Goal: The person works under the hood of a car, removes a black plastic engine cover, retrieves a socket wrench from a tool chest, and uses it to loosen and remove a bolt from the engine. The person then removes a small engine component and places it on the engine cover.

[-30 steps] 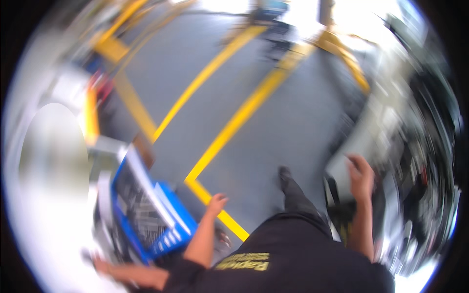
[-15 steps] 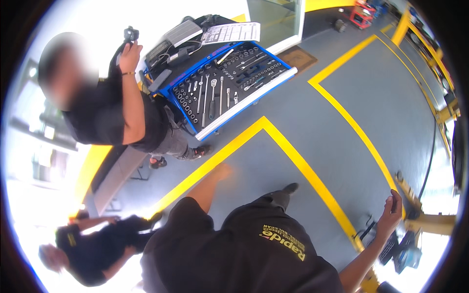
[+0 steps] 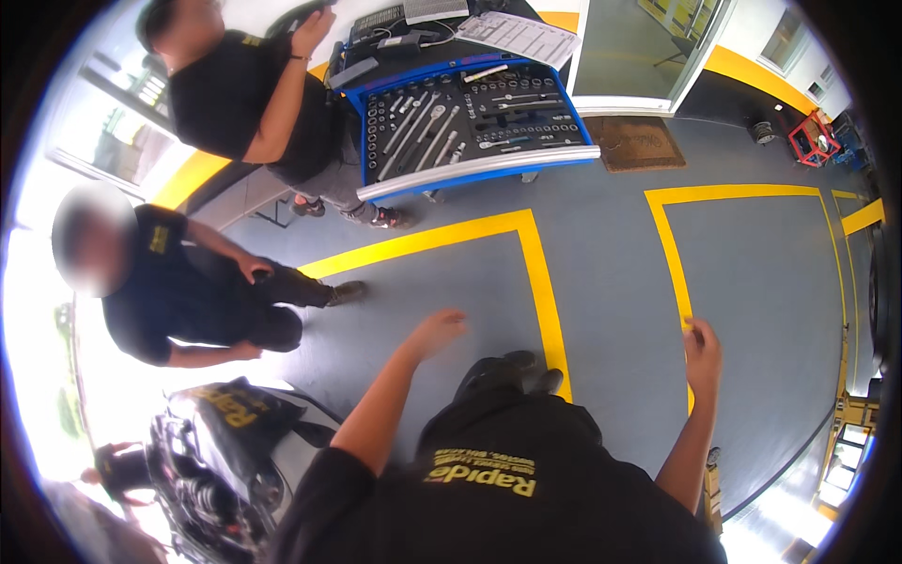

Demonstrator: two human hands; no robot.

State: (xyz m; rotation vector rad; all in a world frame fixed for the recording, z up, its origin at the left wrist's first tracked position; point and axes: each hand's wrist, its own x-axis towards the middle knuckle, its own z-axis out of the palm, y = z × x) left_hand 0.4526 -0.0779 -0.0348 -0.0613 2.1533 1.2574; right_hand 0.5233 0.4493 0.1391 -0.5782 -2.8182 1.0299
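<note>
My left hand (image 3: 438,334) hangs over the grey floor, slightly blurred, its fingers loosely extended and nothing visible in it. Out to the right, my right hand (image 3: 703,355) hovers over a yellow floor line, fingers relaxed and slightly bent, also without anything visible in it. Neither hand touches anything. Ahead of me stands a blue tool cabinet with an open drawer (image 3: 479,176). Black foam in the drawer holds sockets, a ratchet (image 3: 435,114), extension bars and other hand tools. Papers (image 3: 517,38) and a keyboard (image 3: 378,23) lie on the cabinet top.
One person (image 3: 240,94) stands at the cabinet's left side, holding a dark device. Another person (image 3: 183,273) stands at my left, close to an opened-up engine bay (image 3: 216,461). Yellow lines (image 3: 545,301) mark the floor. A brown doormat (image 3: 639,144) lies by the glass door; a red cart (image 3: 813,141) stands far right.
My view has swung right, so the cabinet appears higher and the engine bay has come into sight. My left hand has come forward into clearer view. Both hands still hold nothing visible.
</note>
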